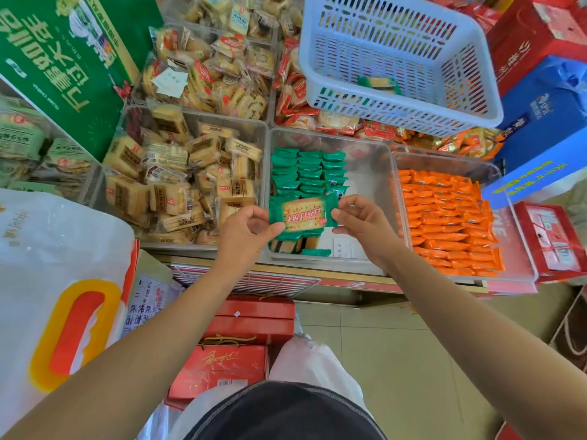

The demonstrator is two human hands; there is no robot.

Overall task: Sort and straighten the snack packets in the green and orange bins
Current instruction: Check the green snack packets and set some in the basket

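Head view, left to right: a clear bin of tan biscuit packs (178,179) sits at the left and plays no part in this step. The left hand (244,227) pinches the left short end of a green packet (301,215) between thumb and curled fingers, and the right hand (362,223) pinches the opposite end the same way. The hands are apart, each clamped on one end, probably to pull the wrapper flat and square it before setting it down. The packet hovers over the near-left part of the green bin (365,173), close to its front edge. Its printed face is up and its long axis runs left to right, and the lettering looks upside down from the wearer's side. That axis matches the green rows (308,173), which run from the far edge toward the near edge along the bin's left side. The bin's right side is bare. The orange bin (451,161) just beside it holds orange packets (444,217) in tight ranks, which look already straightened.
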